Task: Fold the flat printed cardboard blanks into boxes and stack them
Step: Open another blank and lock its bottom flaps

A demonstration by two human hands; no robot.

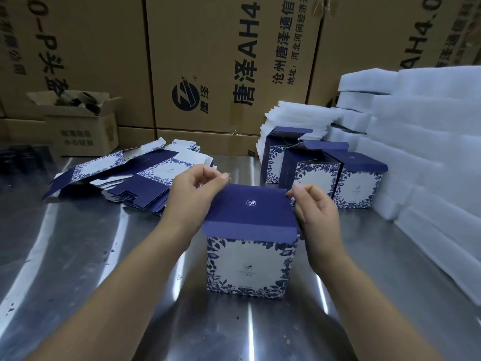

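left hand (198, 187), right hand (313, 208) pinch lid (250, 208) | blanks (135, 173) left | folded boxes (360, 187) maybe touching foam (429, 152)

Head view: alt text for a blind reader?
Left hand and right hand pinch the lid corners of an upright blue-and-white box on a steel table. Flat blanks lie left; three folded boxes and white foam stacks stand right.

box (250, 267) centre on tabletop (78, 256). blank pile (135, 178) behind-left, three folded boxes (320, 175) behind-right, foam stack (429, 152) far right. open carton (80, 126) back left; big cartons (221, 61) behind everything.
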